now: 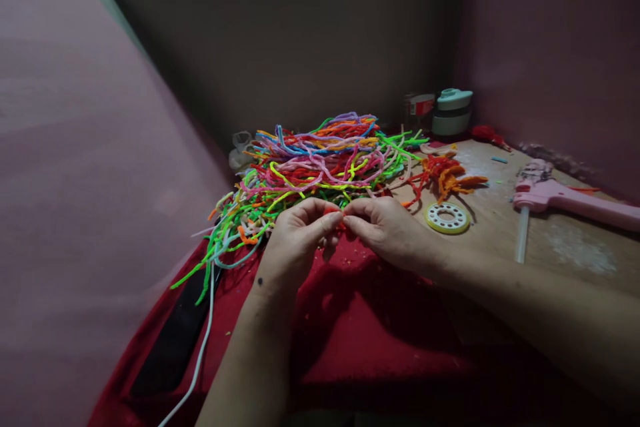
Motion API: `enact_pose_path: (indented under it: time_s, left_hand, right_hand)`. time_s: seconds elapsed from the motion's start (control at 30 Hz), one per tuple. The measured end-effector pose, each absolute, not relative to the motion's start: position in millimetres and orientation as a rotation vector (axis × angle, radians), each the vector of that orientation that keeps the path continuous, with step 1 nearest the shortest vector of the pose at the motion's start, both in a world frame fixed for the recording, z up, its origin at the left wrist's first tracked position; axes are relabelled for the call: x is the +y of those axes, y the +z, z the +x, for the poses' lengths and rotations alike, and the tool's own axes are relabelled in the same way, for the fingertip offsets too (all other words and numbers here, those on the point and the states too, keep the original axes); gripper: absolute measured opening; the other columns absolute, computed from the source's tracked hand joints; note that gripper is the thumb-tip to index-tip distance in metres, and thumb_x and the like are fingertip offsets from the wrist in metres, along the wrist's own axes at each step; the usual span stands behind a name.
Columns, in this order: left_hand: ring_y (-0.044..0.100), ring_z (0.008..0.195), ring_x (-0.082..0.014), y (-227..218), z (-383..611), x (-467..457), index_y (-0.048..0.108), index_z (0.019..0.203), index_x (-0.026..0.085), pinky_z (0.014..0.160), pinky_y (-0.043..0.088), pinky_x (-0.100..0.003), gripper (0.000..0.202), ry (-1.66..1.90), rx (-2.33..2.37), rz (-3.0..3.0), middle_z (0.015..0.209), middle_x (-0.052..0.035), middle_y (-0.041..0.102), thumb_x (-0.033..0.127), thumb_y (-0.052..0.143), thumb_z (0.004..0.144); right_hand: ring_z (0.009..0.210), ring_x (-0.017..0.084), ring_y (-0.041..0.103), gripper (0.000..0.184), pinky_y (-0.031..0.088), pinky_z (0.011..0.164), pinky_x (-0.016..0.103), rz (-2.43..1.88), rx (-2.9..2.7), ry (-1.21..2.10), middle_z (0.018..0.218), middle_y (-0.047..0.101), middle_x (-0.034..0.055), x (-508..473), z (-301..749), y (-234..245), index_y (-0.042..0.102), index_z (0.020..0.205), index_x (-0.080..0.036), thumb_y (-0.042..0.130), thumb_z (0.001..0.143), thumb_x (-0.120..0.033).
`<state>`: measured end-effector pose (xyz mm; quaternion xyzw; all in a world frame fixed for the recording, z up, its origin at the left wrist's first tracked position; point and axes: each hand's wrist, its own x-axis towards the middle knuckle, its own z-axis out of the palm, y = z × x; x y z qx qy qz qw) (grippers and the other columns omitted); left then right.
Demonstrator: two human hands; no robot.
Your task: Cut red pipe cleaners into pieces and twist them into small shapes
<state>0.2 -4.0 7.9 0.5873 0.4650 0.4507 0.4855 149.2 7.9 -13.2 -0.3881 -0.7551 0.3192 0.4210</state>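
Note:
My left hand (299, 232) and my right hand (385, 225) meet fingertip to fingertip above the front of the table. Between the pinched thumbs and forefingers shows a small bit of red-orange pipe cleaner (332, 211), mostly hidden by the fingers. Just behind the hands lies a heap of pipe cleaners (320, 170) in many colours, its green ends hanging to the left. To the right of my right hand, a clump of red and orange twisted pipe cleaners (445, 173) rests on a brown board (493, 247). A yellow-rimmed roll with a white holed core (447, 227) lies close by.
A pink glue gun (560, 197) with a clear glue stick (522, 233) occupies the right side. A pale green lidded container (451, 113) stands at the back. On the left, a black flat device (173, 333) and white cable (206, 340) lie on red cloth (345, 340).

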Motion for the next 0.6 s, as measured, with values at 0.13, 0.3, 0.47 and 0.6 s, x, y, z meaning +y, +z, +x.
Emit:
enact_pose_path:
  time_s: [0.13, 0.3, 0.47, 0.6]
  left_hand:
    - [0.040, 0.038, -0.0048, 6.2, -0.2, -2.9, 0.059, 0.071, 0.013, 0.037, 0.031, -0.017, 0.019, 1.146, 1.202, 1.415, 0.047, 0.0038, 0.052, 0.030, 0.067, 0.071]
    - [0.040, 0.039, -0.0048, 4.8, 0.6, -3.0, 0.058, 0.070, 0.014, 0.037, 0.030, -0.017, 0.019, 1.121, 1.195, 1.476, 0.050, 0.0038, 0.052, 0.029, 0.069, 0.068]
    - [0.038, 0.039, -0.0043, 5.6, 5.0, -5.4, 0.054, 0.066, 0.015, 0.038, 0.028, -0.016, 0.021, 1.130, 1.284, 1.535, 0.046, 0.0049, 0.048, 0.033, 0.063, 0.073]
    - [0.036, 0.041, -0.0040, 3.7, 6.1, -5.8, 0.053, 0.066, 0.015, 0.039, 0.028, -0.015, 0.019, 1.109, 1.423, 1.690, 0.047, 0.0061, 0.045, 0.031, 0.060, 0.075]
  right_hand:
    - [0.055, 0.009, 0.049, 0.012, 0.035, 0.054, 0.022, -0.990, -1.787, 0.779, 0.061, 0.058, 0.0008, 6.4, 148.3, -11.8, 0.059, 0.069, -0.014, 0.051, 0.078, -0.019]
    - [0.050, 0.007, 0.048, 0.015, 0.035, 0.049, 0.020, -0.977, -1.809, 0.861, 0.058, 0.057, -0.0006, 3.4, 148.5, -9.6, 0.060, 0.068, -0.013, 0.046, 0.076, -0.012]
    - [0.046, 0.006, 0.047, 0.014, 0.036, 0.047, 0.018, -0.986, -1.769, 0.899, 0.055, 0.056, -0.0018, 2.6, 147.7, -10.4, 0.059, 0.069, -0.013, 0.046, 0.074, -0.012]
    - [0.046, 0.007, 0.047, 0.012, 0.036, 0.047, 0.019, -1.037, -1.784, 0.870, 0.056, 0.056, -0.0010, 2.1, 146.8, -10.5, 0.057, 0.069, -0.014, 0.046, 0.074, -0.013]
